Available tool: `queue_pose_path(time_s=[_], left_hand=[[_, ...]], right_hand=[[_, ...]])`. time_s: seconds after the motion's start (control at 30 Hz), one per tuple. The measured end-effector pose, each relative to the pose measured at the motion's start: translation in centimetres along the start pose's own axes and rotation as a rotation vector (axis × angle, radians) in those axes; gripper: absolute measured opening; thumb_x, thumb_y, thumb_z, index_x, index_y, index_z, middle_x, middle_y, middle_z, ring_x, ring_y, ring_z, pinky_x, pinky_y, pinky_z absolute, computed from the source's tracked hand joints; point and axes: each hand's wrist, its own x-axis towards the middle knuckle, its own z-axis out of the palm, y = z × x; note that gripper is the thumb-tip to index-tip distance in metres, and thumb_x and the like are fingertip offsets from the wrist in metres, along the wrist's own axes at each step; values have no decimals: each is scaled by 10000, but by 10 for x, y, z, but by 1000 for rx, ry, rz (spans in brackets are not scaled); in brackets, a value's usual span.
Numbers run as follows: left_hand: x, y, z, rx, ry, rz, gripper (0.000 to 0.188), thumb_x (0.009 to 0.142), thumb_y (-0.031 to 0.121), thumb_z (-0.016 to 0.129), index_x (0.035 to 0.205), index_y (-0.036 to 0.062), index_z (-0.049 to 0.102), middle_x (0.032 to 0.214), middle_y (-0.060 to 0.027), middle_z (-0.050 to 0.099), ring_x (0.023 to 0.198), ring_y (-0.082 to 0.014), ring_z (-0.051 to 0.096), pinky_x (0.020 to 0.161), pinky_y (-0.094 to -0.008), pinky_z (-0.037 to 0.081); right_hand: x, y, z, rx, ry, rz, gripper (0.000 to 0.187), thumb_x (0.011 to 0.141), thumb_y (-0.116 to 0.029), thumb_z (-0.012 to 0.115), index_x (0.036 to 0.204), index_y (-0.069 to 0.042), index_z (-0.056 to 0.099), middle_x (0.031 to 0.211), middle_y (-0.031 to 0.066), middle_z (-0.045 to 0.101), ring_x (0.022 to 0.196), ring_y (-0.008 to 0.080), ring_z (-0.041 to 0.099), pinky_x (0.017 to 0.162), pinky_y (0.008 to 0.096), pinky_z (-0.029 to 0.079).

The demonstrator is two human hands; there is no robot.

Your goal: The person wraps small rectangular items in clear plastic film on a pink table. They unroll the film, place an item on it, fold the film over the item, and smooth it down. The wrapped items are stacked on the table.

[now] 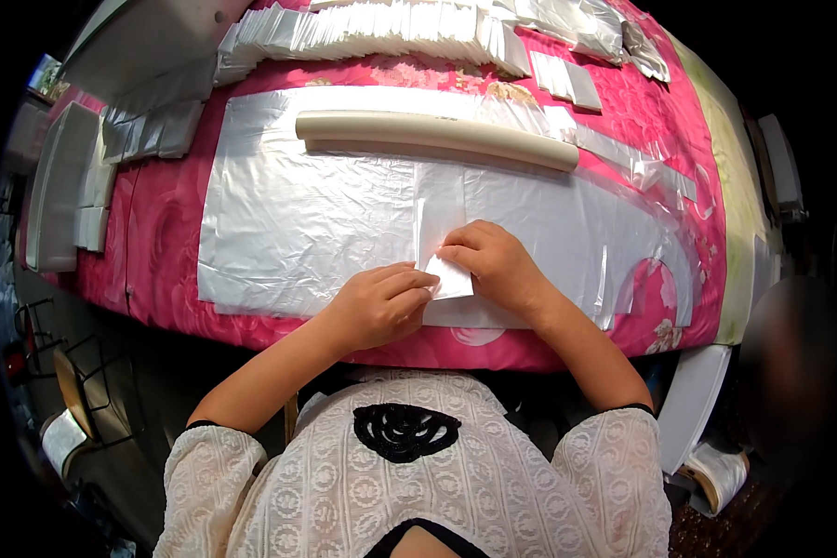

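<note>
Flat translucent white plastic sheets [288,219], which look like a stack of bags, lie across the table in front of me. At their middle, near the front edge, is a small folded white piece [453,280], its lower corner pointing toward me. My right hand [495,265] is closed, fingertips pinching the upper right side of that piece. My left hand [379,303] has curled fingers, with the tips at the piece's left edge. Beyond both hands a cream-coloured tube [437,133] rests crosswise on the sheets. The folded piece's underside is hidden.
The table wears a pink flowered cloth [167,237]. At the back stands a long row of folded white packets [372,33], with a few more [567,82] to its right. White bins [56,191] and plastic packets [153,130] occupy the left. Clear plastic strips [637,163] lie at right.
</note>
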Motion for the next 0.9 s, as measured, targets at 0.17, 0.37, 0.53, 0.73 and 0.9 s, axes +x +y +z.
queue_pose_path(time_s=[0.17, 0.37, 0.53, 0.73, 0.9], left_hand=[[-10, 9, -6, 119, -101, 26, 556, 635, 189, 705, 1142, 19, 552, 1177, -110, 565, 1024, -226, 589, 851, -348, 498], [-15, 2, 4, 123, -52, -116, 523, 682, 60, 638, 1193, 38, 529, 1024, -85, 647, 922, -218, 631, 852, -336, 476], [-4, 1, 7, -135, 93, -479, 488, 755, 67, 620, 1229, 35, 509, 843, -67, 681, 712, -206, 656, 695, -313, 495], [20, -16, 7, -299, 182, -865, 555, 796, 127, 629, 1298, -3, 430, 740, -112, 670, 613, -222, 648, 603, -292, 489], [37, -19, -8, -367, 92, -975, 642, 800, 127, 651, 1325, -75, 341, 671, -115, 645, 579, -149, 614, 568, -255, 470]], right_hand=[[-15, -18, 14, 24, 5, -21, 262, 633, -17, 635, 891, -65, 641, 879, 67, 613, 801, 251, 583, 705, 346, 481], [-19, -21, 9, 103, 114, 154, 191, 712, -26, 606, 887, -86, 653, 839, 53, 619, 769, 231, 580, 666, 339, 480], [-8, -18, -3, 276, 43, 518, 123, 792, -127, 602, 851, -54, 680, 731, 96, 637, 698, 251, 599, 641, 326, 465], [17, -9, -10, 302, -113, 784, 239, 851, -204, 583, 822, 20, 662, 650, 88, 630, 584, 117, 583, 568, 266, 446], [28, 4, -13, 502, -242, 984, 257, 831, -211, 574, 709, 3, 650, 598, 72, 619, 539, 134, 601, 546, 272, 454]])
